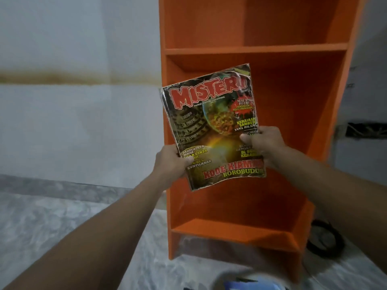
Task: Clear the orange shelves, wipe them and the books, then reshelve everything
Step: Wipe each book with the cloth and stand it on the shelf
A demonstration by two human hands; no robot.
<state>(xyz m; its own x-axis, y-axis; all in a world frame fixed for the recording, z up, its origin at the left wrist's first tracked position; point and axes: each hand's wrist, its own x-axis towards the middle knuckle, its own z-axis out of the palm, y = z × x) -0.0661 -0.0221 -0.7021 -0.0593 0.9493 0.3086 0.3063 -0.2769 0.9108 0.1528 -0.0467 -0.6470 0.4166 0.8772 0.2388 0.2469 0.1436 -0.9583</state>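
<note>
Your left hand (171,162) curls round the magazine's edge at about 8 o'clock, thumb on the cover. The worn magazine (211,126) is held upright and slightly tilted in front of the middle compartment, touching no board. Your right hand (261,143) pinches its edge at about 4 o'clock. Behind it, the orange shelves (272,47) hold nothing in any compartment in view, so clearing looks done. Whether the boards or this cover are wiped, you cannot tell. I judge reshelving has barely begun, with this magazine likely the first to go in. At 4 o'clock from the unit, a black coil (326,239) lies on the floor (62,227).
</note>
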